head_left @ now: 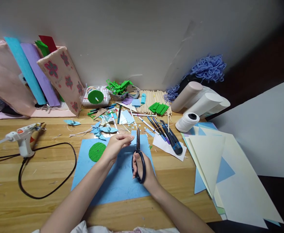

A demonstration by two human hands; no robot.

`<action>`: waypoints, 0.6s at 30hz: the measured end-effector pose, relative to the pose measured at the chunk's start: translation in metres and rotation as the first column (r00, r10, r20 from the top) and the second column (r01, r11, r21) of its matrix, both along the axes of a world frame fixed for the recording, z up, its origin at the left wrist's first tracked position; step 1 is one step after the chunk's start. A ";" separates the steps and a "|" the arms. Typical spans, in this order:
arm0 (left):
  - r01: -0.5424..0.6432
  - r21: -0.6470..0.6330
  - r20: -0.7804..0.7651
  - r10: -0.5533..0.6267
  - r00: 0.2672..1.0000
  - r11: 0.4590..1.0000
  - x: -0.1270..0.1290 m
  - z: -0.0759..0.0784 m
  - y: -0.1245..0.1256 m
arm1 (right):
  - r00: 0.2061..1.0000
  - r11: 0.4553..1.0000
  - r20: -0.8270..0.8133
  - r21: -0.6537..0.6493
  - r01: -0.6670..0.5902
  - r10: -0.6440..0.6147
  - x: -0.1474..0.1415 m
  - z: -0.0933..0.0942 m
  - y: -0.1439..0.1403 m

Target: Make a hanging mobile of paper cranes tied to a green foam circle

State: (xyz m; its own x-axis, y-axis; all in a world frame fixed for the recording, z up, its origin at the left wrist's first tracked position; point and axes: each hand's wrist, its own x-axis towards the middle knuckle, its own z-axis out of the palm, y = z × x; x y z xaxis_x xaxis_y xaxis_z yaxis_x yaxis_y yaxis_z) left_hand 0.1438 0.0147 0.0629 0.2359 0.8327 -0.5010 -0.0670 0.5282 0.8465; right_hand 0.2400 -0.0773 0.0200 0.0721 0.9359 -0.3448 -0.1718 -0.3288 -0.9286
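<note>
Over the blue paper sheet [122,184], the right hand [145,171] grips black-handled scissors [138,155], blades upward and nearly closed, while the left hand [116,145] pinches something tiny beside them

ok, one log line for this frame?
right hand: holds scissors, blades up | left hand: pinches small piece at blades | under: blue sheet | beside: green disc

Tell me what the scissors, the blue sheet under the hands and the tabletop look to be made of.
Scissors: dark metal blades, by their thin hard edges; black loop handles in the right hand, possibly coated or plastic.
Blue sheet: matte paper, thin and flat.
Tabletop: light wood or wood-look laminate, with visible grain lines.
</note>
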 end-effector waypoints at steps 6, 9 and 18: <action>0.223 0.096 -0.107 -0.213 0.971 0.970 -0.009 0.002 -0.003 | 0.987 0.981 -0.012 0.113 0.159 -0.159 0.014 0.011 0.014; 0.356 0.131 -0.144 -0.337 0.930 0.925 -0.009 0.004 -0.004 | 0.982 0.972 0.066 0.165 0.166 -0.179 0.025 0.013 0.020; 0.408 0.197 -0.233 -0.362 0.903 0.891 -0.004 -0.003 -0.008 | 0.968 0.985 0.213 0.135 0.104 -0.132 0.043 0.017 0.028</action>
